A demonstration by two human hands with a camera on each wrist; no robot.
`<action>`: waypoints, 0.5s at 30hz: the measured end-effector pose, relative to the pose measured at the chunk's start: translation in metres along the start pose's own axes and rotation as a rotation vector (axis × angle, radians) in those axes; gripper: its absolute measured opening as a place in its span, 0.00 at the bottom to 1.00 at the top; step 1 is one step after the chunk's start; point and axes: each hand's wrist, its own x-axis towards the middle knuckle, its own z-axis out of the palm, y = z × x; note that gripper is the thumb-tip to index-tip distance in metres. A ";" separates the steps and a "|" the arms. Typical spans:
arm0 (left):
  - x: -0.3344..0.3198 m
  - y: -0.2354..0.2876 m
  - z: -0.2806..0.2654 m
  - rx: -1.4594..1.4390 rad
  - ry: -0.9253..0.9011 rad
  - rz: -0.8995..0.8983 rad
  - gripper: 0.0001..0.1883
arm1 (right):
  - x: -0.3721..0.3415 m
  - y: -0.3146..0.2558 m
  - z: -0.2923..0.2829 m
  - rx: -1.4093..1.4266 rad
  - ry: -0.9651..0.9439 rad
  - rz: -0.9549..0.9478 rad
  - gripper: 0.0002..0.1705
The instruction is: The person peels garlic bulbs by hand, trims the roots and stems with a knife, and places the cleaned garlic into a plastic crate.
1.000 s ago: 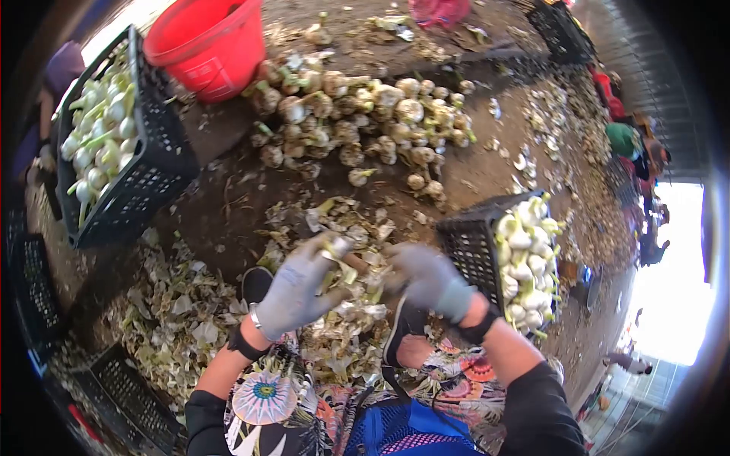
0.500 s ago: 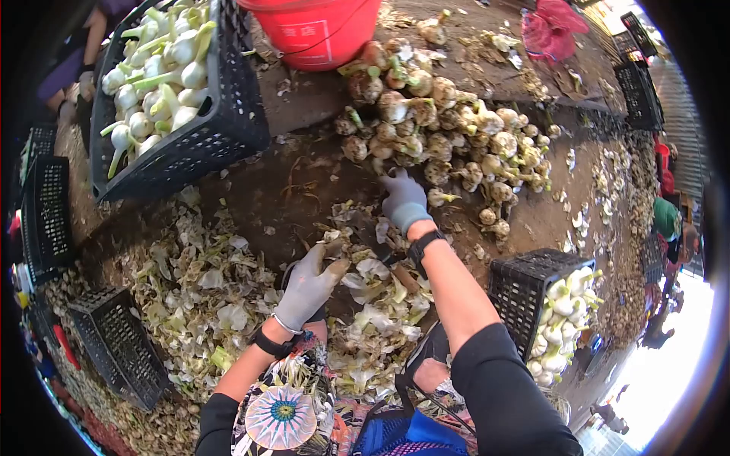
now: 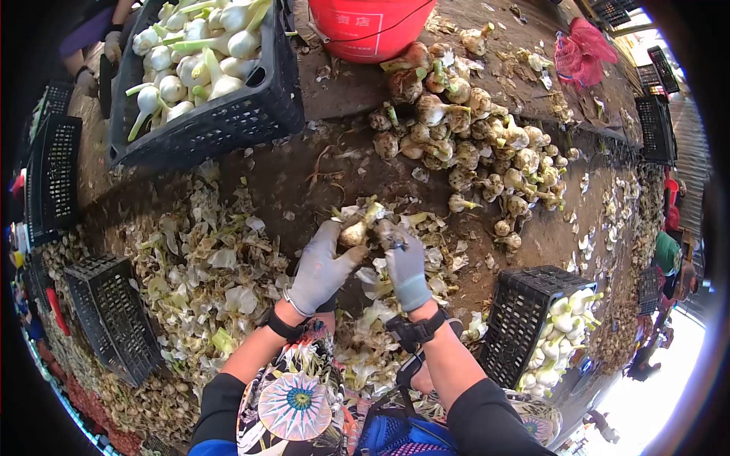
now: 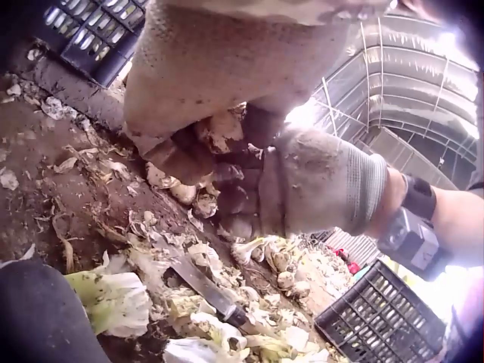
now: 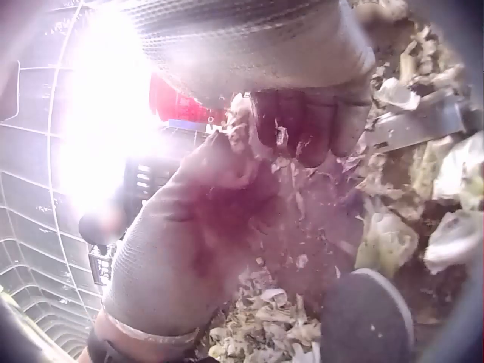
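In the head view my gloved left hand (image 3: 321,270) grips a garlic bulb (image 3: 353,234) between thumb and fingers, its cut stem tilted up to the right. My gloved right hand (image 3: 408,267) meets it from the right, fingers curled in at the bulb. The left wrist view shows the right hand's dirty fingers (image 4: 234,198) bent close to the bulb (image 4: 223,130). Below the hands a knife (image 4: 200,287) lies on loose garlic skins. Its blade (image 5: 417,122) also shows in the right wrist view. Ahead is a heap of unpeeled garlic (image 3: 487,144).
A black crate (image 3: 285,106) of white garlic stands at the upper left beside a red bucket (image 3: 365,30). Another crate (image 3: 525,311) with clean bulbs is at my right. Peeled skins (image 3: 220,281) cover the ground at left near a black crate (image 3: 114,319). Pink netting (image 3: 582,53) lies farther off.
My right hand went out to the edge of the garlic heap, then came back to the left hand. A bulb is now in the left hand, which looked free half a second ago.
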 end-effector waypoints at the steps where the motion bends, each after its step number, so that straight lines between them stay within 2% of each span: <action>1: -0.001 0.000 0.000 0.123 -0.004 0.060 0.29 | 0.002 -0.002 0.006 -0.101 -0.009 -0.100 0.13; 2: -0.003 0.001 -0.001 0.247 -0.006 0.118 0.29 | 0.001 -0.006 0.009 -0.101 -0.014 -0.103 0.13; 3: -0.005 0.001 -0.002 0.249 -0.001 0.119 0.29 | -0.002 -0.011 0.011 -0.072 -0.008 -0.121 0.14; 4: -0.005 0.002 -0.003 0.083 -0.023 0.081 0.29 | -0.004 -0.016 0.013 -0.041 -0.001 -0.139 0.16; 5: -0.007 0.002 -0.005 -0.084 -0.045 0.043 0.29 | -0.010 -0.028 0.010 -0.010 -0.031 -0.021 0.19; 6: -0.009 0.002 -0.005 -0.252 -0.068 0.004 0.30 | -0.013 -0.024 0.007 -0.010 -0.034 -0.021 0.19; 8: -0.012 0.007 -0.010 -0.284 -0.086 -0.020 0.29 | -0.017 -0.017 -0.003 -0.041 -0.080 -0.114 0.19; 9: -0.012 0.009 -0.012 -0.339 -0.097 -0.054 0.29 | -0.021 -0.021 -0.009 0.152 -0.150 0.103 0.21; 10: -0.013 0.009 -0.013 -0.393 -0.107 -0.089 0.29 | -0.021 -0.017 -0.011 0.152 -0.151 0.103 0.21; 11: -0.014 0.010 -0.012 -0.413 -0.105 -0.073 0.28 | -0.020 -0.008 -0.012 0.210 -0.141 -0.094 0.26; 12: -0.015 0.008 -0.010 -0.412 -0.106 -0.073 0.28 | -0.019 -0.001 -0.013 0.267 -0.129 -0.291 0.31; 13: -0.016 0.003 -0.008 -0.260 -0.109 0.004 0.27 | -0.017 0.006 -0.017 0.207 -0.208 -0.286 0.41; 14: -0.017 0.003 -0.007 -0.106 -0.111 0.080 0.27 | -0.017 0.003 -0.013 0.209 -0.209 -0.286 0.41; 15: -0.018 0.004 -0.007 0.072 -0.073 0.148 0.27 | -0.016 0.000 -0.006 0.405 -0.252 -0.097 0.40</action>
